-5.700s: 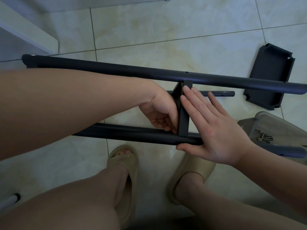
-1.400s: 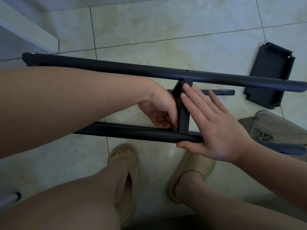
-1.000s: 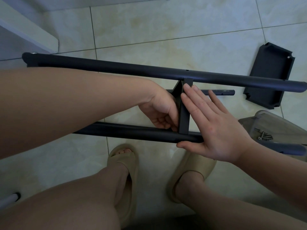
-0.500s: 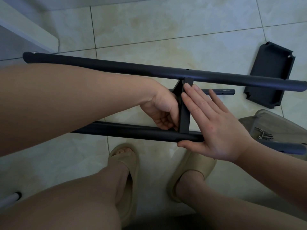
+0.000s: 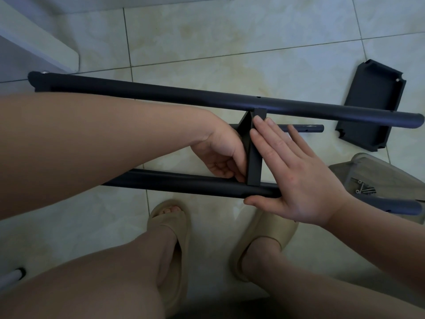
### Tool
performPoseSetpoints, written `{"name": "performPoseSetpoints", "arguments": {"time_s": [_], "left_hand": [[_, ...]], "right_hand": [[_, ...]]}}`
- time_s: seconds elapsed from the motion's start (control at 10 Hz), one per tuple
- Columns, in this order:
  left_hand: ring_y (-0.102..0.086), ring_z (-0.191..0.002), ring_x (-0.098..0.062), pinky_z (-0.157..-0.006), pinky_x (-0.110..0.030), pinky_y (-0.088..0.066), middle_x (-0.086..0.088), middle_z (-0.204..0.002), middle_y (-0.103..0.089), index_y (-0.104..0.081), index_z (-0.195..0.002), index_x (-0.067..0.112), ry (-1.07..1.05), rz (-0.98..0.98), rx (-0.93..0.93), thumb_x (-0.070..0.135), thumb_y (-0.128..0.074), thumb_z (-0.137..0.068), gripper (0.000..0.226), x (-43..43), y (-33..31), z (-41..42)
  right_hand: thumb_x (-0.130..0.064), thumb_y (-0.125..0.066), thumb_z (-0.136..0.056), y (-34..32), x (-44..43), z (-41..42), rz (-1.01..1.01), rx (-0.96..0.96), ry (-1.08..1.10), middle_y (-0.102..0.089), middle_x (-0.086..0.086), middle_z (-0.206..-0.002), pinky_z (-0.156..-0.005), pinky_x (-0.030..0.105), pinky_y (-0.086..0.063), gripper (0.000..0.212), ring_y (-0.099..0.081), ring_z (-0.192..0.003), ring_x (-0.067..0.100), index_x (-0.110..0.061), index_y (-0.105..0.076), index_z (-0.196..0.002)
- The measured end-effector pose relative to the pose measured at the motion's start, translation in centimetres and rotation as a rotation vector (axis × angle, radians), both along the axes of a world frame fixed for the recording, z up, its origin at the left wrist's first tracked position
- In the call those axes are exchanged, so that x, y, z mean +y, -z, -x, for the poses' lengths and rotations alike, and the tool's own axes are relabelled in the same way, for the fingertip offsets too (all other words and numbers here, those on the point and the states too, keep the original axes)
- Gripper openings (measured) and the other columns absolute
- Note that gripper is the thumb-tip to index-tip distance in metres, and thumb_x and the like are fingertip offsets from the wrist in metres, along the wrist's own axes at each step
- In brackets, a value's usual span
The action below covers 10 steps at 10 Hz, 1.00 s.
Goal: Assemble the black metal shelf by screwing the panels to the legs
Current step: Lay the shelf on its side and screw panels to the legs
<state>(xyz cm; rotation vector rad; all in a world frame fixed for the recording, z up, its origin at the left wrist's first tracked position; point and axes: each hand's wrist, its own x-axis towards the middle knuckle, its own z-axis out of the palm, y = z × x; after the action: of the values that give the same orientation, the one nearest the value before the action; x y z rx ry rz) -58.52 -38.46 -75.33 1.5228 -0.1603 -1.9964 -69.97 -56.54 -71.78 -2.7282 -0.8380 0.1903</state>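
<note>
Two long black tube legs, the far leg and the near leg, lie level across the floor. A black panel stands on edge between them. My left hand grips the panel's left side with curled fingers, fingertips down at the joint with the near leg; whatever they pinch is hidden. My right hand presses flat on the panel's right face, fingers straight and thumb under the near leg. A third black leg shows lower down, behind my right hand.
A second black panel lies on the tiles at the right. A clear plastic bag with loose screws sits near my right wrist. White furniture stands at the top left. My feet in beige slippers are below the legs.
My left hand's fingers have shifted slightly at the joint. The panel, the legs and my right hand have stayed in place.
</note>
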Motion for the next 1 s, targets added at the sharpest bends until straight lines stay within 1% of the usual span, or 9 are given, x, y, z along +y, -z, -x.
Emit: {"name": "performPoseSetpoints", "arguments": {"time_s": [0.1, 0.2, 0.3, 0.4, 0.5, 0.6, 0.7, 0.9, 1.0], "left_hand": [[-0.057, -0.065, -0.006, -0.063, -0.017, -0.048, 0.006, -0.074, -0.068, -0.07, -0.09, 0.014, 0.005, 0.013, -0.006, 0.006, -0.064, -0.091, 0.01, 0.01, -0.22, -0.13], [-0.057, -0.073, -0.009, -0.073, -0.022, -0.05, 0.004, -0.08, -0.067, -0.069, -0.096, 0.014, 0.008, 0.016, 0.018, 0.005, -0.062, -0.091, 0.012, 0.13, -0.45, -0.26], [-0.058, -0.079, -0.012, -0.084, -0.029, -0.05, 0.002, -0.089, -0.068, -0.069, -0.1, 0.015, 0.018, 0.004, 0.049, 0.01, -0.062, -0.092, 0.012, 0.39, -0.61, -0.36], [-0.059, -0.076, -0.011, -0.082, -0.028, -0.05, 0.004, -0.086, -0.069, -0.073, -0.094, 0.018, 0.005, 0.007, 0.017, 0.015, -0.062, -0.093, 0.011, 0.33, -0.45, -0.19], [-0.059, -0.074, -0.011, -0.078, -0.026, -0.049, 0.006, -0.081, -0.07, -0.072, -0.089, 0.019, 0.011, 0.015, 0.005, 0.013, -0.061, -0.094, 0.013, 0.24, -0.17, 0.16], [-0.057, -0.071, -0.009, -0.073, -0.022, -0.049, 0.007, -0.075, -0.069, -0.071, -0.089, 0.017, 0.017, 0.017, 0.006, 0.01, -0.061, -0.094, 0.013, 0.12, -0.1, 0.15], [-0.056, -0.07, -0.008, -0.072, -0.021, -0.049, 0.007, -0.076, -0.069, -0.07, -0.093, 0.015, 0.022, 0.026, 0.004, 0.007, -0.061, -0.093, 0.011, 0.06, -0.19, -0.08], [-0.056, -0.074, -0.011, -0.079, -0.025, -0.049, 0.003, -0.085, -0.066, -0.069, -0.101, 0.014, -0.004, 0.024, 0.029, 0.007, -0.061, -0.093, 0.014, 0.32, -0.16, -0.25], [-0.059, -0.076, -0.011, -0.083, -0.029, -0.049, 0.004, -0.087, -0.069, -0.072, -0.096, 0.018, 0.008, 0.031, 0.03, 0.015, -0.061, -0.094, 0.012, 0.49, -0.14, -0.13]], "right_hand": [[-0.075, -0.051, -0.089, 0.08, -0.03, 0.0, 0.003, -0.004, -0.002, -0.015, 0.014, -0.168, -0.121, 0.059, -0.023, 0.105, -0.013, -0.156, 0.029, -0.001, -0.026, -0.158], [-0.075, -0.05, -0.089, 0.17, -0.05, 0.05, -0.002, -0.003, -0.001, -0.014, 0.014, -0.168, -0.121, 0.059, -0.023, 0.104, -0.013, -0.156, 0.028, -0.001, -0.026, -0.158], [-0.075, -0.05, -0.089, 0.17, -0.03, -0.03, -0.004, -0.015, -0.007, -0.015, 0.014, -0.168, -0.121, 0.06, -0.023, 0.104, -0.013, -0.156, 0.029, 0.0, -0.026, -0.157], [-0.074, -0.051, -0.089, 0.17, -0.08, -0.06, -0.003, -0.014, -0.005, -0.015, 0.015, -0.168, -0.121, 0.06, -0.023, 0.104, -0.013, -0.156, 0.03, 0.0, -0.026, -0.157], [-0.075, -0.05, -0.089, 0.15, -0.07, -0.05, 0.002, -0.006, -0.007, -0.014, 0.014, -0.168, -0.122, 0.06, -0.022, 0.104, -0.013, -0.156, 0.029, -0.001, -0.025, -0.158], [-0.075, -0.049, -0.089, 0.07, -0.12, -0.11, 0.004, -0.009, -0.006, -0.014, 0.014, -0.168, -0.122, 0.059, -0.022, 0.104, -0.013, -0.156, 0.029, -0.001, -0.025, -0.158], [-0.076, -0.049, -0.089, 0.1, -0.09, -0.09, 0.003, -0.007, -0.007, -0.014, 0.014, -0.168, -0.122, 0.059, -0.022, 0.104, -0.013, -0.156, 0.029, -0.001, -0.025, -0.158], [-0.076, -0.049, -0.089, 0.07, -0.04, -0.09, 0.001, -0.007, -0.006, -0.015, 0.014, -0.168, -0.121, 0.059, -0.022, 0.104, -0.013, -0.156, 0.029, 0.0, -0.026, -0.157], [-0.076, -0.049, -0.089, 0.06, -0.04, -0.09, 0.001, -0.008, -0.005, -0.015, 0.014, -0.168, -0.122, 0.059, -0.022, 0.104, -0.014, -0.156, 0.029, 0.0, -0.026, -0.157]]}}
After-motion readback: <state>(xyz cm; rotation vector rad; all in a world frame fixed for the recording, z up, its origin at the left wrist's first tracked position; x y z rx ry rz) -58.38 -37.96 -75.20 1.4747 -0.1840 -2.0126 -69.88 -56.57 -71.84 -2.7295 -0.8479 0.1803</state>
